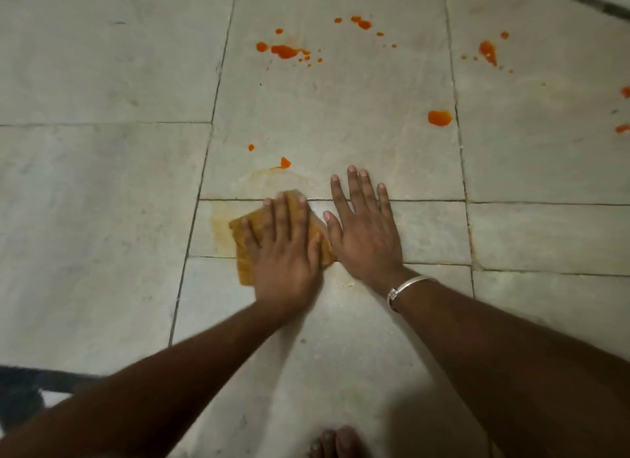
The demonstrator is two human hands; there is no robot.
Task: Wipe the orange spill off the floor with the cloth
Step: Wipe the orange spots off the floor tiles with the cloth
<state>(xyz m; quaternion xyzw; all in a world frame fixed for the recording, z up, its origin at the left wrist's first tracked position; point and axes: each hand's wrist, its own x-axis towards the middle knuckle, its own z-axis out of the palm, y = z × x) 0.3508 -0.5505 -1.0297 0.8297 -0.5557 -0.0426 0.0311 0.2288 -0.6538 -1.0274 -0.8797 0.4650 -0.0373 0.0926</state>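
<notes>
Left hand presses cloth flat on floor.
Right hand just beside, fingers spread flat; orange spill farther off.

matt pale stone floor, wet glossy orange spill, coarse cloth.

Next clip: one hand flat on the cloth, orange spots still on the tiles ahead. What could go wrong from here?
1. The cloth under the left hand is already orange all over, and a pale smear lies beside it; further wiping may spread the stain rather than lift it.
2. The right hand is planted flat beside the wiped patch; it could slip if the floor is damp there.
3. The spots at the right edge are easily missed.
</notes>
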